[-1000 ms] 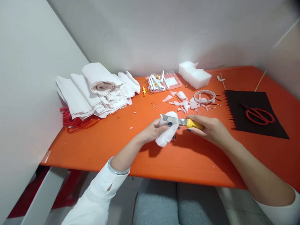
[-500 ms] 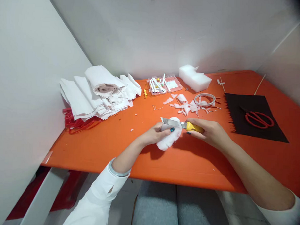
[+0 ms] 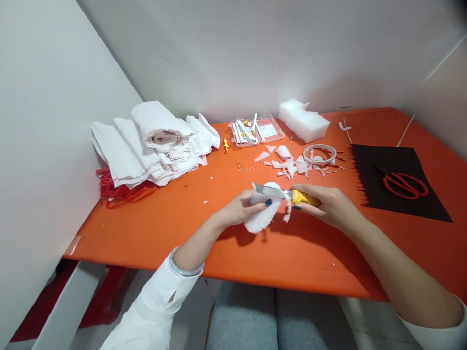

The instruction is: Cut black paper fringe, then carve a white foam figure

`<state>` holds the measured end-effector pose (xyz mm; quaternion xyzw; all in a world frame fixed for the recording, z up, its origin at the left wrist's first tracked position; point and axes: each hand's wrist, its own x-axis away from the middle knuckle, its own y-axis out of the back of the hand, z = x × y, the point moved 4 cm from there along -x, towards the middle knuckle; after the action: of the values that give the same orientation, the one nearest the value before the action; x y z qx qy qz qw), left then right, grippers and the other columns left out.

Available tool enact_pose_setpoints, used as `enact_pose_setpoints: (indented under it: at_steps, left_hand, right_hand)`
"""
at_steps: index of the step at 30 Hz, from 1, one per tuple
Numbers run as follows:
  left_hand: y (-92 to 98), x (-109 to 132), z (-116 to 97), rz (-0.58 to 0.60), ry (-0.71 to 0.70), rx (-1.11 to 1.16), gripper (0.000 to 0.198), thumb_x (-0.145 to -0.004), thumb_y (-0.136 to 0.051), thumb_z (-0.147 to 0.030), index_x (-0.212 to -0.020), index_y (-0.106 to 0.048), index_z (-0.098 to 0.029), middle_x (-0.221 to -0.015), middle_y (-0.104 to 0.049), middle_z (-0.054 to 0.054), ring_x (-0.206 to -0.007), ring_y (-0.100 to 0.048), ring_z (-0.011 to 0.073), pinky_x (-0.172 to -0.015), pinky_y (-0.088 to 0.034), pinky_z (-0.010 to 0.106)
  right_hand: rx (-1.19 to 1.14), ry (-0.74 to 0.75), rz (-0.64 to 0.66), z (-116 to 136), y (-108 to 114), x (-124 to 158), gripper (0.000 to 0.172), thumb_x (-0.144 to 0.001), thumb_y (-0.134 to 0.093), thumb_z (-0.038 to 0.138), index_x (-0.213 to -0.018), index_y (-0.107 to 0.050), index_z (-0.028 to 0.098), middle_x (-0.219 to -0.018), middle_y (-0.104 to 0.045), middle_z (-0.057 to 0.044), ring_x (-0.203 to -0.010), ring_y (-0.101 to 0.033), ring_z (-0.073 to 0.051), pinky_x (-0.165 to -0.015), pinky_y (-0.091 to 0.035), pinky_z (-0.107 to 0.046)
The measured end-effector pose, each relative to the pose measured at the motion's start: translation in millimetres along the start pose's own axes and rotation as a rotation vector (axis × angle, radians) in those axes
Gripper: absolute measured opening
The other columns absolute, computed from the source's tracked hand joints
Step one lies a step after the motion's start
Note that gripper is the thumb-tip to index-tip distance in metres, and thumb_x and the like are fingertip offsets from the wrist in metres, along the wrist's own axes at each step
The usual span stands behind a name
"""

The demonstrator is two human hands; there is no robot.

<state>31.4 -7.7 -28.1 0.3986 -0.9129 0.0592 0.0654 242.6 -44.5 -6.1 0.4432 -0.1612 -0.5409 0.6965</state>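
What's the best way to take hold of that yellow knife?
I'd grip its yellow handle, coming from the right, as the right hand does. The long bare blade points left, across the white piece in the left hand, so the handle end seems the safer one.

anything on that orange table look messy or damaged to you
Yes. White scraps lie strewn beyond the yellow knife, some inside the white ring, so that patch looks untidy. The white block is notched and jagged on top, as if pieces were cut away. The left edge of the black sheet looks ragged, perhaps fringed deliberately.
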Motion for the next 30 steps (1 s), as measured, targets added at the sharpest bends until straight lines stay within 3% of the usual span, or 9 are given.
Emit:
enact_pose_setpoints:
  at_steps: [5, 9, 14, 21, 25, 30]
  left_hand:
    - [7.2, 3, -6, -0.060, -0.058, -0.109, 0.049, -0.074, -0.070, -0.043, -0.111, -0.058, -0.015, -0.096, -0.064, 0.007, -0.081, -0.063, 0.0177, -0.068, -0.050, 0.026]
    - [8.0, 3, -13, -0.099, -0.158, -0.070, 0.048, -0.068, -0.076, -0.036, -0.108, -0.059, -0.016, -0.106, -0.060, 0.006, -0.095, -0.059, 0.0182, -0.077, -0.048, 0.025]
    - [-1.3, -1, -14, -0.035, -0.150, 0.098, 0.048, -0.069, -0.073, -0.052, -0.095, -0.061, -0.014, -0.088, -0.059, 0.004, -0.073, -0.059, 0.0145, -0.063, -0.047, 0.024]
    - [1.3, -2, -12, -0.086, -0.154, 0.160, 0.051, -0.066, -0.072, -0.059, -0.088, -0.058, -0.015, -0.075, -0.060, 0.002, -0.060, -0.057, 0.0116, -0.054, -0.043, 0.022]
    - [-4.7, 0, -15, 0.011, -0.143, 0.219, 0.042, -0.070, -0.075, -0.045, -0.090, -0.055, -0.015, -0.080, -0.063, 0.005, -0.066, -0.062, 0.0145, -0.057, -0.046, 0.024]
    - [-20.4, 4, -22, 0.153, -0.137, 0.280, 0.032, -0.082, -0.064, -0.042, -0.093, -0.047, -0.017, -0.082, -0.065, 0.007, -0.068, -0.066, 0.0184, -0.060, -0.052, 0.030]
  right_hand:
    - [-0.004, 0.007, 0.011, -3, 2, 0, 0.033, -0.088, -0.054, 0.040, -0.112, -0.063, 0.020, -0.088, -0.069, -0.003, -0.067, -0.059, -0.015, -0.063, -0.042, -0.024]
    - [-0.034, 0.009, 0.032, -5, -4, 0, 0.034, -0.087, -0.055, 0.041, -0.114, -0.062, 0.021, -0.089, -0.069, -0.003, -0.067, -0.059, -0.015, -0.064, -0.043, -0.024]
    - [-0.022, 0.014, 0.023, 0, -8, 0, 0.032, -0.087, -0.055, 0.041, -0.111, -0.063, 0.021, -0.090, -0.070, -0.003, -0.068, -0.060, -0.015, -0.063, -0.042, -0.024]
    - [0.008, -0.014, 0.022, -2, -6, 1, 0.033, -0.087, -0.056, 0.039, -0.113, -0.062, 0.021, -0.089, -0.069, -0.003, -0.067, -0.059, -0.015, -0.064, -0.042, -0.024]
    - [0.004, -0.005, 0.019, -3, -5, 2, 0.032, -0.087, -0.056, 0.039, -0.113, -0.062, 0.021, -0.088, -0.069, -0.003, -0.067, -0.059, -0.015, -0.064, -0.042, -0.024]
    - [-0.013, 0.017, 0.035, 0, -7, 2, 0.034, -0.088, -0.056, 0.041, -0.114, -0.061, 0.020, -0.090, -0.069, -0.003, -0.068, -0.059, -0.014, -0.064, -0.042, -0.024]
